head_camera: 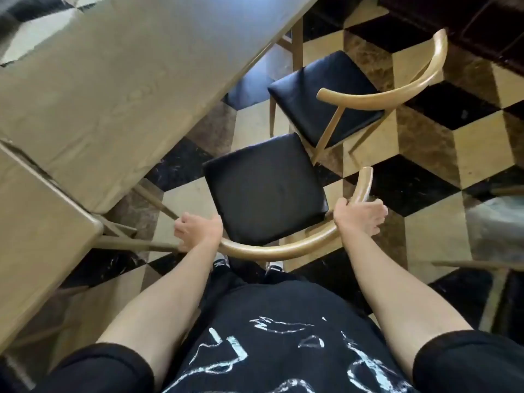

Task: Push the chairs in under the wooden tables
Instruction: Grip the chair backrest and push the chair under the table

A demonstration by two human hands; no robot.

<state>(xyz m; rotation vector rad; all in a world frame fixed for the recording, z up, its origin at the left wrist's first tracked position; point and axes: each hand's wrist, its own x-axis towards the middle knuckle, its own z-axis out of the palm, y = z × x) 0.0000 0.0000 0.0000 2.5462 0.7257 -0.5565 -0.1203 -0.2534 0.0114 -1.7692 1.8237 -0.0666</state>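
Directly below me stands a chair with a black padded seat (263, 188) and a curved wooden backrest (283, 251). My left hand (198, 231) grips the backrest's left end, and my right hand (358, 215) holds its right part. The seat's front corner lies close to the edge of a long wooden table (113, 80), which runs diagonally across the upper left; the seat itself is out from under the top. A second chair of the same kind, black seat (320, 92) and curved back (397, 92), stands farther right, also out from the table.
A second wooden table (34, 251) fills the lower left, its corner near my left hand, with thin metal legs (133, 245) crossing the gap. The floor (425, 154) is tiled in a black, cream and brown cube pattern. Part of another chair frame (482, 265) shows at right.
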